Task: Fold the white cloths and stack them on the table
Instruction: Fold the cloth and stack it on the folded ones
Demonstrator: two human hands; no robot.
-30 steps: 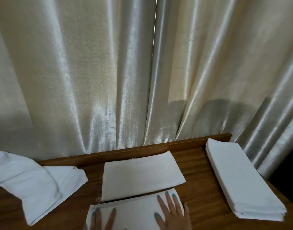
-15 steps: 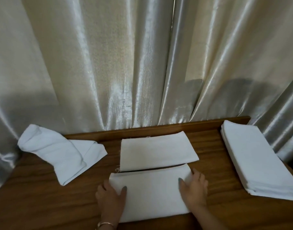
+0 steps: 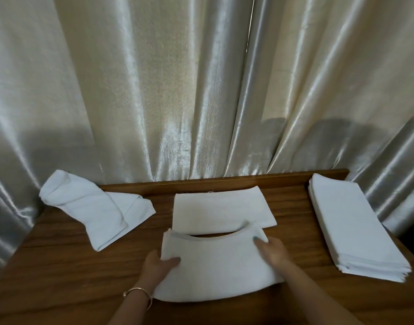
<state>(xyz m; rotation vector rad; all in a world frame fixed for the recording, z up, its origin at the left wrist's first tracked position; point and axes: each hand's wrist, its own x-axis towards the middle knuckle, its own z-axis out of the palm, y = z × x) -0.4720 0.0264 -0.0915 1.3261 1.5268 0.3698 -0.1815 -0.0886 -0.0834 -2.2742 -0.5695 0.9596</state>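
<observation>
**Lift both sides of the cloth together**

The table (image 3: 60, 266) holds a neat stack (image 3: 356, 231) on your right. The folded cloth (image 3: 215, 266) lies right in front of you. Your left hand (image 3: 157, 266) pinches its left edge. Your right hand (image 3: 272, 252) grips the right edge. Keep the corners lined up so it stays flat.

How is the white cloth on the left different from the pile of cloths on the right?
The cloth on the left is loose and rumpled, while the pile on the right is folded flat. The left one lies slumped, partly against the curtain; the right pile is several neat layers with straight edges. Both are white and rest on the wooden table.
</observation>
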